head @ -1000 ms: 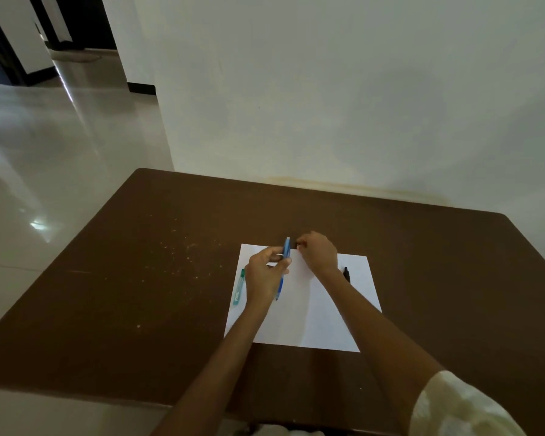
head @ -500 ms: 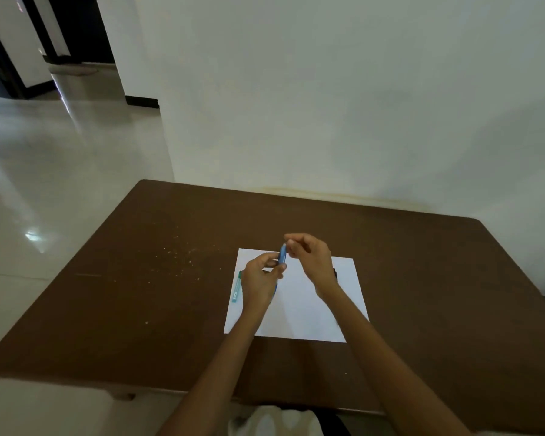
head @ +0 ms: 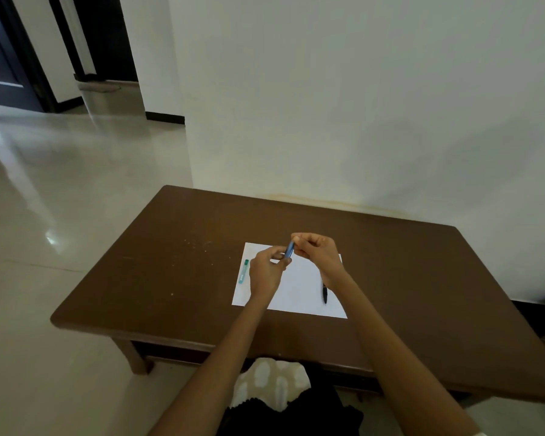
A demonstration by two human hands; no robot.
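Two hands meet over the far edge of a sheet of white paper (head: 299, 297) on a brown low table (head: 176, 262), and between them is a blue pen (head: 289, 250), held clear of the surface and tilted, above the paper's twelve o'clock edge. The left hand (head: 266, 273) has thumb and fingers curled round the pen's lower part; the right hand (head: 320, 253) pinches its upper end with bunched fingertips. This looks like a pull or twist to get a cap or end piece off, though the join itself is too small to make out. The main risk is a sudden release: if the piece gives way under a hard tug, the hands would jerk apart, and a small cap, or any inner part, could drop, bounce on the hard tabletop and roll off onto the glossy floor (head: 60, 215) towards nine o'clock. A black pen (head: 325, 294) lies on the paper at about four o'clock, just beside the right wrist, so a jolt of that forearm could knock it rolling. A green pen (head: 243, 271) sits at the paper's nine o'clock edge, near the left hand, and is exposed in the same way. An exposed tip brushing down could also mark the unweighted sheet or shift it.
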